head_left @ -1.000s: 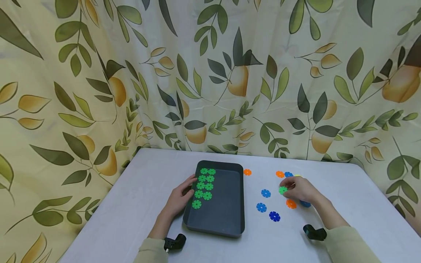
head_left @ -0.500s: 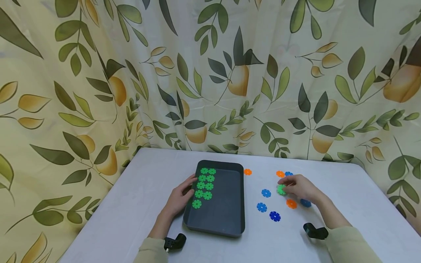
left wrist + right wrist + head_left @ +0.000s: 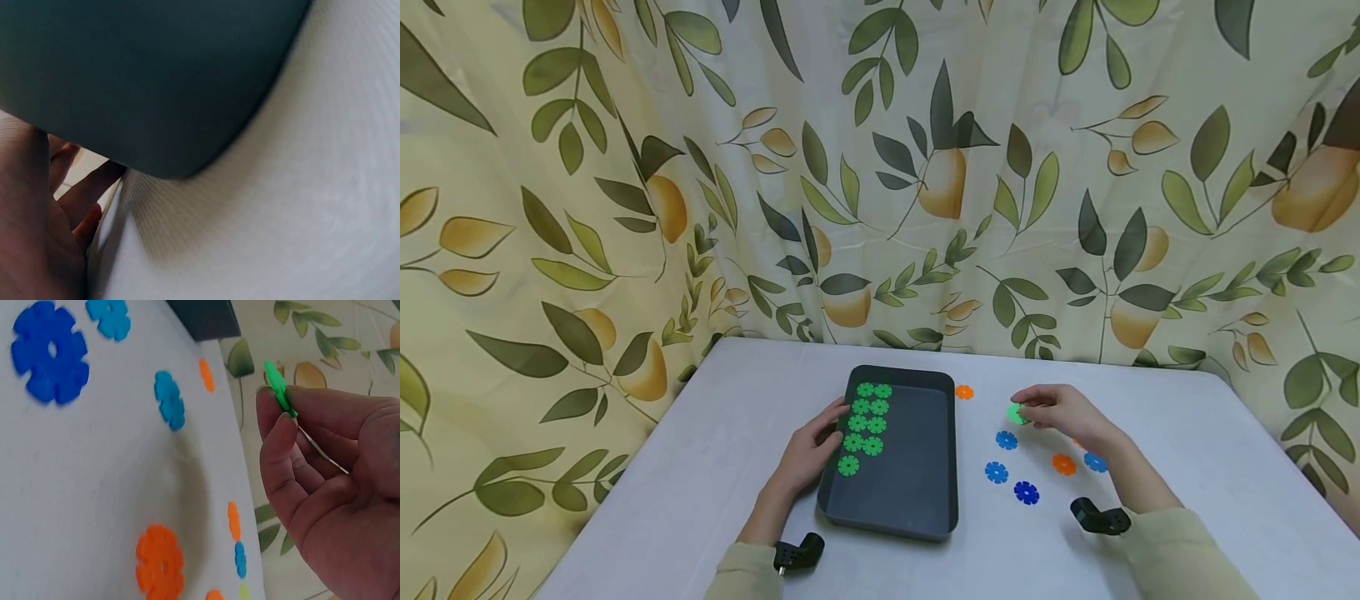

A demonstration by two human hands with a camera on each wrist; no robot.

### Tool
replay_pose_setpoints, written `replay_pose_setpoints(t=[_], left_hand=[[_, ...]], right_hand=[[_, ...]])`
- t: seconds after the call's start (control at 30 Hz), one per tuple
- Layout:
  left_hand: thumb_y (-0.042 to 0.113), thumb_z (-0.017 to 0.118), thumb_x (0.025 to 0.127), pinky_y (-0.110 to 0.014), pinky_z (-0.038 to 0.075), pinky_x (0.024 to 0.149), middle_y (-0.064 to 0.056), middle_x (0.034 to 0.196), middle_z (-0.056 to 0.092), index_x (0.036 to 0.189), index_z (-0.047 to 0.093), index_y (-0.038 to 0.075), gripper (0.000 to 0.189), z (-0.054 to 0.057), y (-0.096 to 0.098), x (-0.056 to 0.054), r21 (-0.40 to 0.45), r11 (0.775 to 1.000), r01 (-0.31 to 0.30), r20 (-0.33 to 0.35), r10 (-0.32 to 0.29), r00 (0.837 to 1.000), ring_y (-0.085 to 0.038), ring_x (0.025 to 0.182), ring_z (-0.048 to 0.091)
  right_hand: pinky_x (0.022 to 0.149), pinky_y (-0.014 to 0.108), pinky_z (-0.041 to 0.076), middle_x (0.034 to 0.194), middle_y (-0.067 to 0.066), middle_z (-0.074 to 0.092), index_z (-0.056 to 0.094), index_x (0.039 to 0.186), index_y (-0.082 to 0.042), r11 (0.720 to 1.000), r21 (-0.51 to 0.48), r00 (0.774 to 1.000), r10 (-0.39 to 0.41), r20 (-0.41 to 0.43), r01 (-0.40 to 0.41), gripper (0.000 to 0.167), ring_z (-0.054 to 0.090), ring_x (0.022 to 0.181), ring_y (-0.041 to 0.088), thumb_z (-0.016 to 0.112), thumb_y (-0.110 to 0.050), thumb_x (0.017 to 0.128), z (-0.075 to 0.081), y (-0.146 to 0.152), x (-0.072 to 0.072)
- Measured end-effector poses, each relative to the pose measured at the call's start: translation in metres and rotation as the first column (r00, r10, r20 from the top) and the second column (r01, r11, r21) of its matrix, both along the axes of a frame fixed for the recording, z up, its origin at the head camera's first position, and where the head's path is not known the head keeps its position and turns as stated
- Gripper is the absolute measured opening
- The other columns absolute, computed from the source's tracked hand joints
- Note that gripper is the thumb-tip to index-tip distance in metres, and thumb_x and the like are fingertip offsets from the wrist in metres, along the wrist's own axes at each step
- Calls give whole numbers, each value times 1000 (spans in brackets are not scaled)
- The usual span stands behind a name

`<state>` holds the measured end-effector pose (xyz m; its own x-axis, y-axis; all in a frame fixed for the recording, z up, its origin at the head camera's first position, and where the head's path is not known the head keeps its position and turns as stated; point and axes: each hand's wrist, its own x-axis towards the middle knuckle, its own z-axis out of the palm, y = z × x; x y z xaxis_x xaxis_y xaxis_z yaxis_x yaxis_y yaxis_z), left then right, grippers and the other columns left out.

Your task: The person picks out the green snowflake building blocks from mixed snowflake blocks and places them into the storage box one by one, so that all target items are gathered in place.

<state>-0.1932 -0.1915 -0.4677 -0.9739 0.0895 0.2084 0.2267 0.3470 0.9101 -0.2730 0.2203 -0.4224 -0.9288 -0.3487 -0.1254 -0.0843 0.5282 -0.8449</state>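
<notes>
In the head view, my right hand (image 3: 1063,412) is raised over the right part of the table, pinching a green flower-shaped disc (image 3: 1015,412) between thumb and fingertips. The right wrist view shows this green disc (image 3: 279,389) edge-on, clear of the tabletop. My left hand (image 3: 808,450) rests against the left edge of a dark grey tray (image 3: 913,475), its fingers touching the outer side. Part of those fingers is hidden by the tray in the left wrist view. Green flower discs (image 3: 877,425) lie inside, lined up in two columns along the tray's left side.
Right of the tray, light blue discs (image 3: 997,472), a dark blue disc (image 3: 1026,493) and orange discs (image 3: 1063,464) are scattered on the white table (image 3: 1000,558). The right wrist view also shows a yellowish disc (image 3: 244,591). A leaf-patterned curtain (image 3: 880,250) hangs behind.
My right hand has lifted the green disc and moved it left and away from me, now above the light blue discs. My left hand and the tray have stayed put.
</notes>
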Motion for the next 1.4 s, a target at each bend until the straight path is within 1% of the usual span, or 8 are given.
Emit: replay_pose_setpoints(t=[0.17,0.33,0.5,0.63,0.8,0.9,1.13,1.4], left_hand=[[-3,54,98,-52,36,113,-13,154,44,139,58,-1,42,0,1,1,0,1000,-16,2,16,1000,-38,135,48],[-3,54,98,-52,36,113,-13,155,44,140,58,0,42,2,1,2,-3,1000,-9,6,9,1000,-37,136,47],[-2,54,99,-50,36,114,-13,156,43,141,57,0,42,0,-1,0,-16,1000,3,11,-3,1000,-36,137,46],[-2,54,99,-51,36,113,-11,156,42,141,57,0,43,-13,-2,-8,-22,1000,-4,8,4,1000,-36,137,46],[1,55,99,-50,36,114,-4,156,43,142,58,6,43,-33,-7,-21,-15,1000,-11,-3,11,1000,-33,138,46],[3,57,99,-48,37,114,0,156,43,142,60,10,43,-37,-10,-23,-5,1000,-3,2,3,1000,-29,138,47],[5,57,99,-47,35,115,3,156,43,142,59,12,44,-37,-12,-23,-8,1000,12,3,-12,1000,-27,138,47],[4,55,99,-45,37,114,2,157,42,143,58,10,44,-34,-11,-23,-6,1000,21,12,-21,1000,-27,138,47]], right_hand=[[87,33,57,119,20,66,58,130,11,999,-46,1000,21,-13,-21,39,65,101,29,64,-11,99,2,-17,-3],[87,34,58,116,18,67,59,129,11,995,-90,999,47,-4,-47,38,66,97,29,65,-10,98,4,-40,-5],[85,33,58,110,14,69,61,127,10,984,-147,994,104,25,-99,36,65,98,36,65,-11,98,6,-67,-5],[84,32,58,104,12,69,64,124,9,971,-172,985,171,10,-167,34,64,96,36,66,-12,97,8,-89,-3],[84,34,59,101,11,67,65,121,10,957,-183,974,227,-9,-225,33,62,89,26,67,-10,95,7,-114,0],[84,37,60,100,10,66,66,120,11,950,-189,968,251,-2,-247,33,63,88,24,68,-9,94,4,-127,2],[81,37,61,103,10,70,67,119,11,935,-191,952,306,7,-299,32,66,87,27,68,-9,94,0,-152,8],[78,34,61,97,9,70,69,114,10,920,-169,933,360,14,-353,27,65,79,20,68,-7,93,-3,-173,15]])
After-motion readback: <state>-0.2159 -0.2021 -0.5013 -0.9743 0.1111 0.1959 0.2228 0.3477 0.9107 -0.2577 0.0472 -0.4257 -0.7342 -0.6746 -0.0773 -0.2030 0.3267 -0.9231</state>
